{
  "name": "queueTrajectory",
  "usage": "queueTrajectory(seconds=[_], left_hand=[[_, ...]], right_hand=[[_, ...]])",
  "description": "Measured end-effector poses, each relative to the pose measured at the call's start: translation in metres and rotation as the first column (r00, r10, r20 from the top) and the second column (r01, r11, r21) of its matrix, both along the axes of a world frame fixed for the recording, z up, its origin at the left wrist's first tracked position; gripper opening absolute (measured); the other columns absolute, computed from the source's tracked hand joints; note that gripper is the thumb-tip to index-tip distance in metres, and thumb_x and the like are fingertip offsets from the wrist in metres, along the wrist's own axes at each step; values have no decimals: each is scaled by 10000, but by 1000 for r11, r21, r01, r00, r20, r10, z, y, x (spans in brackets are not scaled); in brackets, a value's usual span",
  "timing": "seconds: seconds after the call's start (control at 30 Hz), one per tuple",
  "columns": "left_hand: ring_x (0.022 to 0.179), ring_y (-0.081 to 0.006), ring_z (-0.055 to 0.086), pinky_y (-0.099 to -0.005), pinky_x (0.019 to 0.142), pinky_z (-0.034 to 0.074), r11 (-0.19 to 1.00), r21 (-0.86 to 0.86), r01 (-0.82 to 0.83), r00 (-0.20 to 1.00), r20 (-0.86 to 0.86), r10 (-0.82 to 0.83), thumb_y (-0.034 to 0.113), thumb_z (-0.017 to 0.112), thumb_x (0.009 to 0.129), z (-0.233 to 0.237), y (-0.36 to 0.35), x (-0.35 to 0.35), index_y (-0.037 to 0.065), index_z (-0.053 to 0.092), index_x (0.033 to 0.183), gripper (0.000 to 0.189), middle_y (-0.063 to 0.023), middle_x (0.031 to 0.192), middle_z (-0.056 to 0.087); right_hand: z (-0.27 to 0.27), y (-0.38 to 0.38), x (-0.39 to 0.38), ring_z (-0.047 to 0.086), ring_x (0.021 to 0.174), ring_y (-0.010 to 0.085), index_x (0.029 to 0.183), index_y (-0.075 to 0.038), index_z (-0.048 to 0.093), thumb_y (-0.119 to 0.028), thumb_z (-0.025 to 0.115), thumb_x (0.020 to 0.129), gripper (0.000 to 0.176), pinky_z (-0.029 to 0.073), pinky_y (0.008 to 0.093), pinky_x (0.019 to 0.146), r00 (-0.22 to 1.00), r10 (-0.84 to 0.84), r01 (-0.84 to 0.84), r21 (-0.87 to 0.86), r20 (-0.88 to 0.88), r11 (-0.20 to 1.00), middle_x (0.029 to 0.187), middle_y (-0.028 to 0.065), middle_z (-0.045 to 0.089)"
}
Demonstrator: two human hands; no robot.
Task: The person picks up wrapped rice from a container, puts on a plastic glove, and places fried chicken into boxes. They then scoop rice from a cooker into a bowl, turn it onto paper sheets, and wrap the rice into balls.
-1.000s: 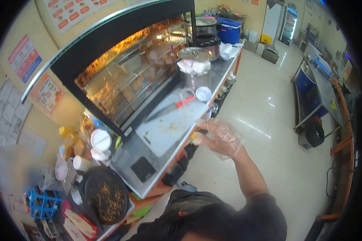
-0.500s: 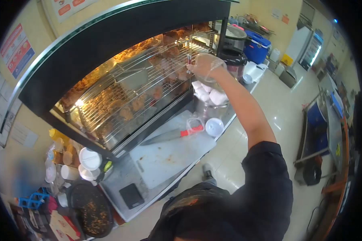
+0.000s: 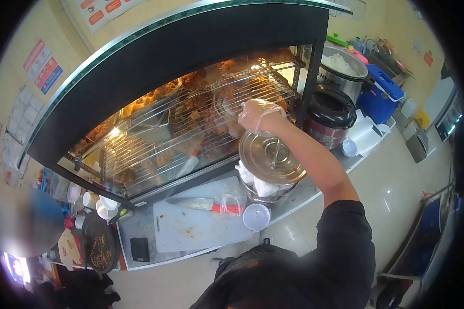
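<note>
My right hand (image 3: pixel 262 116), in a clear plastic glove, is at the front of the lit glass cabinet (image 3: pixel 180 38). Its fingers are curled closed, and I cannot make out what is in them. Beyond the fingers, pieces of fried chicken (image 3: pixel 224 92) lie on and under a wire rack (image 3: pixel 211 123). Below the wrist, a metal lid (image 3: pixel 273 164) leans over a pot holding white wrapped bundles (image 3: pixel 265 187). A knife (image 3: pixel 191 203) with a red handle lies on the white cutting board (image 3: pixel 191 232), beside crumpled clear plastic. My left hand is out of view.
A white-lidded tub (image 3: pixel 257 217) stands at the board's right edge. Farther right are a dark rice cooker (image 3: pixel 331 116), a large pot of rice (image 3: pixel 340 64) and a blue cooler (image 3: pixel 380 95). A black pan (image 3: pixel 100 247) and tubs (image 3: pixel 107 207) sit at the left.
The view has shifted, bringing the cabinet and rice pot closer. My right hand is lower against the rack, and the metal lid beneath my arm shows more fully.
</note>
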State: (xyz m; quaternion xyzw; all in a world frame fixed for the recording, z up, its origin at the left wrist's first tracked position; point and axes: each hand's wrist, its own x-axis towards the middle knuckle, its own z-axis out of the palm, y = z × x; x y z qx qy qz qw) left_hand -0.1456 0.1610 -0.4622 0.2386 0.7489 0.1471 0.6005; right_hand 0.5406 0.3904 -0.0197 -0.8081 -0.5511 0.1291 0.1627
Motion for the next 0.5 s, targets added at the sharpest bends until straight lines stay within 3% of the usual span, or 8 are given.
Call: queueTrajectory(seconds=[0.07,0.17,0.27,0.3,0.37,0.43,0.5], left_hand=[[923,-310,633,-449,755,493,1000,1,-5,1000,-9,5,158,566,857,5,-11,15,23,586,1170,342,-143,1047,649],[901,-303,638,-443,730,498,1000,4,-19,1000,-25,19,164,573,863,8,-27,27,38,589,1171,334,-133,1032,653],[879,-296,644,-437,704,504,1000,3,-27,999,-36,28,170,580,869,11,-42,33,52,592,1172,326,-123,1018,657],[872,-294,646,-435,696,506,1000,2,-32,999,-36,32,172,582,871,11,-47,36,57,593,1172,323,-120,1013,659],[857,-290,650,-431,679,510,999,12,-45,998,-39,45,177,587,875,10,-56,37,66,595,1173,318,-113,1003,661],[843,-286,654,-427,663,513,998,31,-59,998,-34,60,181,592,879,6,-62,37,76,597,1173,313,-107,994,664],[828,-281,658,-423,646,517,993,73,-89,995,-29,91,185,596,883,5,-69,30,85,600,1174,308,-100,984,667]], right_hand=[[-1,-9,17,694,854,388,932,12,725,-297,524,875,372,541,460,802,998,-54,55,38,-24,998,915,262,697],[-29,-10,59,691,867,386,917,26,714,-293,525,875,374,538,455,807,988,-90,69,167,126,984,928,276,689],[-21,-28,91,690,872,386,894,38,710,-282,521,892,371,540,453,807,982,-145,124,168,120,978,914,290,679],[-40,-26,116,694,875,383,941,36,708,-256,506,915,356,547,454,812,949,-59,7,165,310,986,920,283,681],[-49,-40,147,693,896,380,986,31,702,-242,485,936,352,550,452,828,887,2,-65,123,461,990,942,264,686],[-42,-46,156,681,956,378,1041,11,700,-250,474,933,362,539,446,865,897,-54,15,91,438,996,1003,251,685],[-22,-58,155,656,1056,379,1107,-24,703,-281,471,905,401,515,437,925,937,-248,246,40,248,969,1102,243,679]])
